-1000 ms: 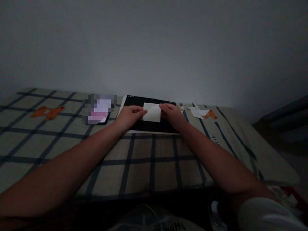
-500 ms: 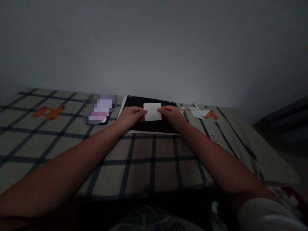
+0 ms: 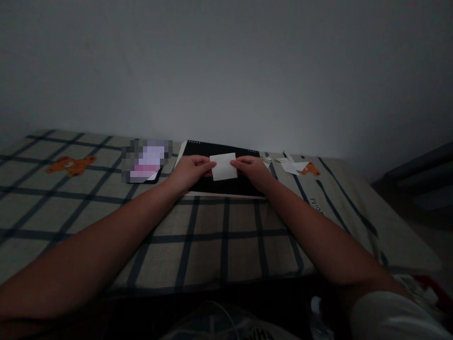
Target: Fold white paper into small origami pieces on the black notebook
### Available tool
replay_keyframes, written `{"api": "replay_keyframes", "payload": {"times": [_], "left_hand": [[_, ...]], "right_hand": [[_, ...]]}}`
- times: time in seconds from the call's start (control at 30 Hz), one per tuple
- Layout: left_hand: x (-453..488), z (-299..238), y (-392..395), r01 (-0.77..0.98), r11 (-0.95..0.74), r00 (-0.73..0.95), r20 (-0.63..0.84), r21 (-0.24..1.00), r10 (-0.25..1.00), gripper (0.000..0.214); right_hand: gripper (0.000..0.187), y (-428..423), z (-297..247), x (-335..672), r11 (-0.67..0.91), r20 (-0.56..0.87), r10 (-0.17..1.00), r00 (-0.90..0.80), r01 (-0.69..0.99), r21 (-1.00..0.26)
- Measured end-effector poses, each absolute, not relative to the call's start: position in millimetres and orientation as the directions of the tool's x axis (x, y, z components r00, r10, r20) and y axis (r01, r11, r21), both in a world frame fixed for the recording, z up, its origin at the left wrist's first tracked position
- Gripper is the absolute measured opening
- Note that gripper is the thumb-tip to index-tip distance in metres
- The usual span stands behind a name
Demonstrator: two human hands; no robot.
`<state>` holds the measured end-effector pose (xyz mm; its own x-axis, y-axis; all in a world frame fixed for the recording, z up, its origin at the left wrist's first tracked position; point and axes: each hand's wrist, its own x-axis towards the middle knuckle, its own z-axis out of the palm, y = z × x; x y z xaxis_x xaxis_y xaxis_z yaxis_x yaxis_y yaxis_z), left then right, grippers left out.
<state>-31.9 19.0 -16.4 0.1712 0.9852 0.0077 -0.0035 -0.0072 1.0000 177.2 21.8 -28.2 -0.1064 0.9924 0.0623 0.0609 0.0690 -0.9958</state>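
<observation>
A small white piece of paper is held over a black board that lies on the checked bedsheet. My left hand pinches the paper's left edge with closed fingers. My right hand pinches its right edge in the same way. Both forearms stretch forward across the bed.
A pixelated, phone-like object lies left of the board. Folded white paper scraps sit to the right near an orange bear print. The checked bed ends at a grey wall behind; its right edge drops off toward the floor.
The paper has tilted slightly and my right fingers have slid a little inward along its right edge. The arms have hardly moved.
</observation>
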Motion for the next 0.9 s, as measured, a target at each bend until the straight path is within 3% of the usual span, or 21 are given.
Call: {"api": "replay_keyframes", "payload": {"times": [0.13, 0.4, 0.63, 0.9], "left_hand": [[-31.7, -17.2, 19.1, -0.024, -0.007, 0.181, 0.011, 1.000, 0.983, 0.023], [-29.4, -16.2, 19.4, -0.037, 0.054, 0.190, -0.046, 0.998, 0.981, 0.018], [-31.1, -17.5, 20.5, -0.051, 0.037, 0.182, -0.027, 0.998, 0.983, 0.017], [-30.0, -14.7, 17.9, -0.028, 0.038, 0.181, -0.033, 0.999, 0.983, 0.012]], "right_hand": [[0.032, 23.8, -30.7, 176.8, 0.042, 0.047, 0.992, -0.114, -0.045, -0.998], [0.028, 25.2, -32.0, 178.2, 0.053, 0.060, 0.990, -0.130, -0.053, -0.997], [0.033, 24.2, -29.3, 175.0, -0.006, 0.021, 0.987, -0.157, -0.165, -0.986], [0.029, 26.1, -29.6, 176.3, 0.053, 0.073, 0.989, -0.130, -0.151, -0.987]]}}
